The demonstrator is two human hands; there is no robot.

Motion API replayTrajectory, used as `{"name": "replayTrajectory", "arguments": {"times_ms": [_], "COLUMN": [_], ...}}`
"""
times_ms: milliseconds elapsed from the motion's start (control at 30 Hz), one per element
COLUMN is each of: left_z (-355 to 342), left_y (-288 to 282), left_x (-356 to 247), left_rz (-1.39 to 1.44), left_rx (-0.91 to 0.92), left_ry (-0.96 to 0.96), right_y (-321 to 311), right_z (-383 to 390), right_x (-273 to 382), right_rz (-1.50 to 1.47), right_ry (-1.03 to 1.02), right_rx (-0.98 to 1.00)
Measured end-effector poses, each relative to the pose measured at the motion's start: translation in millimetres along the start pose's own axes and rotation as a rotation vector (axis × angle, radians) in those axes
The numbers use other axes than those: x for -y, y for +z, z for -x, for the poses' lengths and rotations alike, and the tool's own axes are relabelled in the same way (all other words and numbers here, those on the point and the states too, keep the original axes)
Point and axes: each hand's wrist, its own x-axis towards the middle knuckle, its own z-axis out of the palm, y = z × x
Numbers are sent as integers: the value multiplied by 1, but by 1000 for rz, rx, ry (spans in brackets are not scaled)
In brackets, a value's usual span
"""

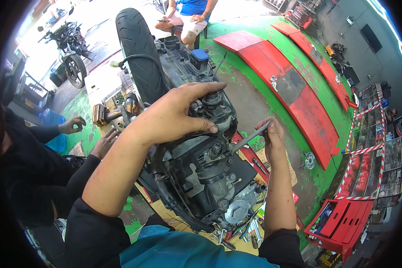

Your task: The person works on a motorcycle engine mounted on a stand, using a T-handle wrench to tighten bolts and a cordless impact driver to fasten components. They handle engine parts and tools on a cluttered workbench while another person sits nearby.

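A dark motorcycle engine assembly (205, 178) lies in front of me, with a black tyre (136, 49) and a housing with a blue cap (200, 56) behind it. My left hand (187, 111) rests over the upper engine, index finger stretched along its top and thumb apart, lower down on the casing. Closed round a long metal tool, apparently a wrench (250, 140), my right hand (272, 134) is at the right side; the tool's far end meets the engine. Assorted hand tools (252, 234) lie on yellow cardboard beneath the assembly.
A co-worker in dark sleeves (40, 169) reaches in from the left near a cordless drill (100, 115). A seated person (183, 18) is behind. Red ramps (303, 107), a parked motorcycle (71, 53), striped shelving (362, 147) and a red tool cabinet (337, 225) surround the bench.
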Motion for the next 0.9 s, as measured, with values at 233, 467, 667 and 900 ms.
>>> {"name": "replayTrajectory", "arguments": {"times_ms": [233,467,667,900], "left_z": [-1,1,6,7], "left_y": [5,2,4,2], "left_x": [3,-1,3,4], "left_rz": [99,-105,-58,-23], "left_rx": [-28,-186,-252,-235], "left_ry": [17,26,-102,-117], "right_y": [-9,6,19,12], "right_z": [4,5,10,7], "right_x": [11,36,38,48], "right_rz": [44,265,338,312], "right_ry": [195,240,232,286], "right_rx": [-34,-195,-347,-337]}}
